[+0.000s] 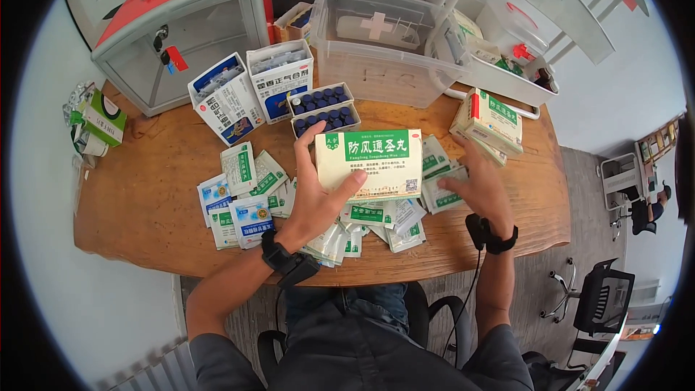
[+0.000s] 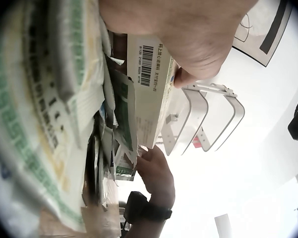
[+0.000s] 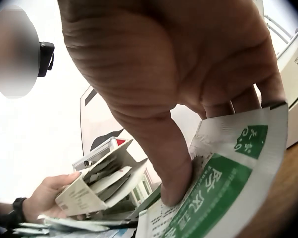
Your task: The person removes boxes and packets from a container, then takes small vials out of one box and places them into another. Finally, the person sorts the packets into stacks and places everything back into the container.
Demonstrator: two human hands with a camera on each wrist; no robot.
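My left hand (image 1: pixel 315 192) grips a cream-and-green medicine box (image 1: pixel 376 146), thumb across its printed front. The right wrist view shows this box (image 3: pixel 77 198) with an end flap open and sachets inside. At the right of the sachet pile, my right hand (image 1: pixel 483 187) pinches a white-and-green sachet (image 3: pixel 213 193), thumb on its printed face and fingers passing behind its edge. More loose sachets (image 1: pixel 371 214) lie below the held box. To the left are further green-and-white sachets (image 1: pixel 239 166) and blue-and-white sachets (image 1: pixel 253 219).
Matching medicine boxes (image 1: pixel 496 119) stand at the right. Behind the hands are white cartons (image 1: pixel 281 80), trays of dark-capped vials (image 1: pixel 322 107) and a clear plastic bin (image 1: pixel 384 65). A red-and-silver case (image 1: pixel 188 36) stands at back left on the wooden table (image 1: pixel 145 181).
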